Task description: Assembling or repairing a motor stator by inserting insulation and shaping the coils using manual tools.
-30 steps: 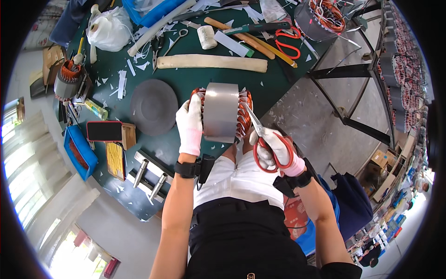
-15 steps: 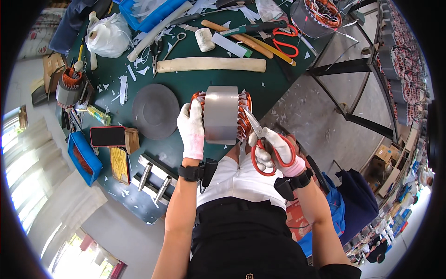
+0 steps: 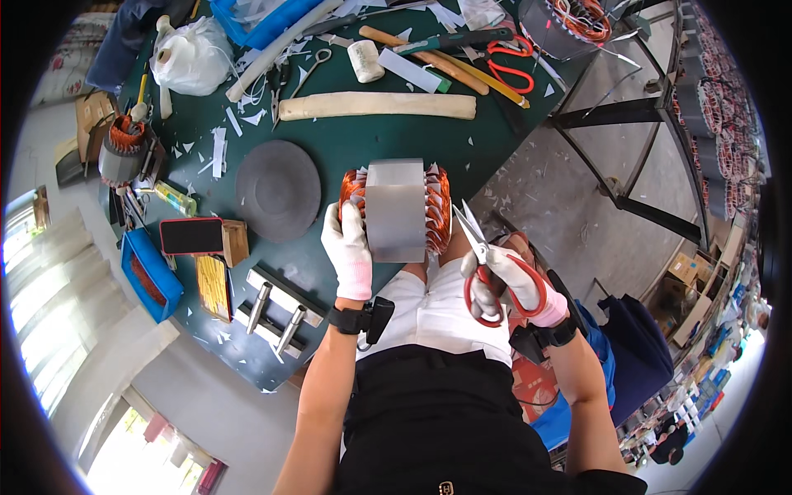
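A motor stator (image 3: 395, 210) lies on its side at the near edge of the green table, its grey steel core flanked by copper windings with white insulating paper between them. My left hand (image 3: 348, 243), in a white glove with a pink cuff, grips the stator's left end by the windings. Just right of the stator, my gloved right hand (image 3: 521, 280) holds red-handled scissors (image 3: 474, 233). Their blades are slightly parted and point up and to the left, apart from the right-hand windings.
Left of the stator lies a round grey disc (image 3: 278, 190). Beyond it are a pale bar (image 3: 378, 106), a second pair of red scissors (image 3: 511, 64), and wooden sticks. A phone (image 3: 191, 237), a blue tray (image 3: 151, 275) and a metal fixture (image 3: 276, 312) sit at left.
My right hand and the scissors have moved right and slightly down, away from the stator's windings, and the blades have parted. My left hand has slid slightly lower on the stator.
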Action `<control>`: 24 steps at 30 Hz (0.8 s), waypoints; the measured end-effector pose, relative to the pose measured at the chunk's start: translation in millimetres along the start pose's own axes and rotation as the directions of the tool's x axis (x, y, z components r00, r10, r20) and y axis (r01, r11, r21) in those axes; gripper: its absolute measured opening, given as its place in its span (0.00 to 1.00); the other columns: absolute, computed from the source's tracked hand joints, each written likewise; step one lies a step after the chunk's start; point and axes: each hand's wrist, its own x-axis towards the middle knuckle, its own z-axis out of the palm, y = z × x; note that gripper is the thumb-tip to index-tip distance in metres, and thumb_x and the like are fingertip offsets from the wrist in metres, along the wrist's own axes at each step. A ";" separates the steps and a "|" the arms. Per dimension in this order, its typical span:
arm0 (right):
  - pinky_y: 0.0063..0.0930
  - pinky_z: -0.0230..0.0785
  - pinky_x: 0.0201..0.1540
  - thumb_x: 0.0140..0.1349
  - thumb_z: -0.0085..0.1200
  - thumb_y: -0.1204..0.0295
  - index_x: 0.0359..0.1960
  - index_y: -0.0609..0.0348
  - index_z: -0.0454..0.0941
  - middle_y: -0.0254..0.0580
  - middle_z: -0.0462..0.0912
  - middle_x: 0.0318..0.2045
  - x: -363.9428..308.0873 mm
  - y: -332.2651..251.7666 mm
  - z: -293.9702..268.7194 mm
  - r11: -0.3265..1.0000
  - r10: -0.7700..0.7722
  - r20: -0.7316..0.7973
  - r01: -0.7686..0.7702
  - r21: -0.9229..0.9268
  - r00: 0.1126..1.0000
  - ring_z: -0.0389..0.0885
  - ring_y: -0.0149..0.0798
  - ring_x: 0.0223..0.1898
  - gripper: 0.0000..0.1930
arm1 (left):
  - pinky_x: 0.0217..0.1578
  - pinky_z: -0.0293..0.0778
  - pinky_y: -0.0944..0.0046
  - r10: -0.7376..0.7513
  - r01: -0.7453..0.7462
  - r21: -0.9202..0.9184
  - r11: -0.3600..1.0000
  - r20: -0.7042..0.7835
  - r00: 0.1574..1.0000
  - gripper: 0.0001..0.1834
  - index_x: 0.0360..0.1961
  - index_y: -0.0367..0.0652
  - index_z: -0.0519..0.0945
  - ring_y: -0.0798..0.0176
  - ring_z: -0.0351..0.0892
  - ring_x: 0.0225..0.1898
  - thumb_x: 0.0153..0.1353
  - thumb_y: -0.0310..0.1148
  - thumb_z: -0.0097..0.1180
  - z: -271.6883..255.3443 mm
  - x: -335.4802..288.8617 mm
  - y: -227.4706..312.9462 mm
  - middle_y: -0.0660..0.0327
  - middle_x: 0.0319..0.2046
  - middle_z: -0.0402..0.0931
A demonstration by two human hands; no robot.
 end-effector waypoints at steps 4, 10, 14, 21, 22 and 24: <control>0.25 0.67 0.21 0.67 0.37 0.50 0.40 0.62 0.71 0.32 0.68 0.14 20.5 7.3 3.7 0.998 0.045 0.012 -0.045 0.052 0.999 0.68 0.29 0.14 0.24 | 0.25 0.62 0.76 -0.020 0.019 -0.048 0.999 -0.024 0.999 0.11 0.37 0.35 0.73 0.78 0.64 0.24 0.66 0.34 0.46 -1.0 -9.9 -0.3 0.67 0.25 0.71; 0.19 0.56 0.11 0.67 0.38 0.50 0.37 0.62 0.70 0.30 0.64 0.10 15.1 -0.4 1.7 0.994 0.112 0.010 -0.112 0.006 0.994 0.61 0.26 0.09 0.23 | 0.25 0.61 0.76 0.034 -0.035 -0.023 0.999 -0.022 0.999 0.11 0.37 0.35 0.73 0.78 0.62 0.24 0.66 0.34 0.46 -6.9 -9.8 -9.4 0.68 0.24 0.69; 0.29 0.68 0.22 0.67 0.36 0.49 0.39 0.61 0.69 0.33 0.66 0.12 17.9 -3.4 5.7 0.977 0.162 -0.004 -0.160 0.143 0.987 0.64 0.30 0.10 0.24 | 0.25 0.61 0.76 0.014 -0.015 -0.059 0.998 -0.007 1.000 0.11 0.37 0.35 0.72 0.78 0.61 0.24 0.65 0.34 0.46 -9.7 -13.2 -14.5 0.68 0.24 0.69; 0.24 0.62 0.17 0.67 0.37 0.51 0.37 0.61 0.69 0.30 0.65 0.11 16.5 -15.1 3.0 0.974 0.224 0.016 -0.224 -0.025 0.974 0.63 0.27 0.10 0.22 | 0.26 0.61 0.76 0.066 -0.066 -0.034 0.997 0.007 0.998 0.10 0.36 0.36 0.72 0.78 0.60 0.24 0.65 0.33 0.45 -18.1 -17.8 -25.2 0.69 0.23 0.68; 0.22 0.60 0.15 0.68 0.37 0.51 0.37 0.61 0.69 0.29 0.64 0.11 15.1 -19.0 3.0 0.960 0.268 0.005 -0.267 -0.085 0.963 0.62 0.26 0.10 0.22 | 0.26 0.61 0.76 0.077 -0.077 -0.008 0.997 0.016 0.997 0.10 0.36 0.36 0.72 0.78 0.60 0.24 0.65 0.34 0.45 -20.4 -18.0 -27.2 0.69 0.23 0.68; 0.20 0.58 0.14 0.68 0.37 0.52 0.37 0.61 0.69 0.29 0.64 0.11 12.5 -19.9 4.1 0.965 0.253 -0.015 -0.253 -0.075 0.967 0.62 0.26 0.10 0.22 | 0.26 0.61 0.76 0.087 -0.087 0.015 0.996 0.025 0.996 0.10 0.36 0.36 0.72 0.78 0.59 0.24 0.64 0.34 0.45 -24.0 -19.1 -31.0 0.69 0.23 0.67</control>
